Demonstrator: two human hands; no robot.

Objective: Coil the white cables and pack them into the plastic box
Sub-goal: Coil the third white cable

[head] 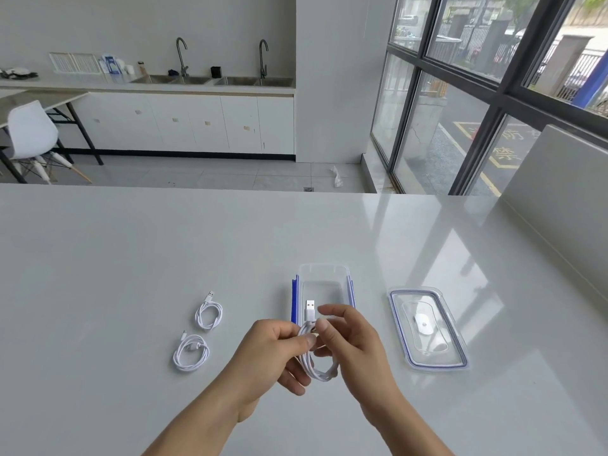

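A coiled white cable (317, 370) hangs between both hands just in front of the clear plastic box (324, 271), its USB plug pointing up. My left hand (273, 352) pinches the coil at its top with thumb and fingers. My right hand (353, 343) holds the same coil from the right, thumb near the plug and fingers curled round the loops. Two more coiled white cables lie on the table to the left: one cable (209, 314) farther back, another cable (190, 353) nearer. The box stands open with blue clips along its sides.
The box's clear lid (427, 330) with a blue seal lies flat to the right of the box. The white table (131, 251) ends at a far edge, with a raised white panel (566, 199) along its right side. Beyond are a chair, a sink counter and windows.
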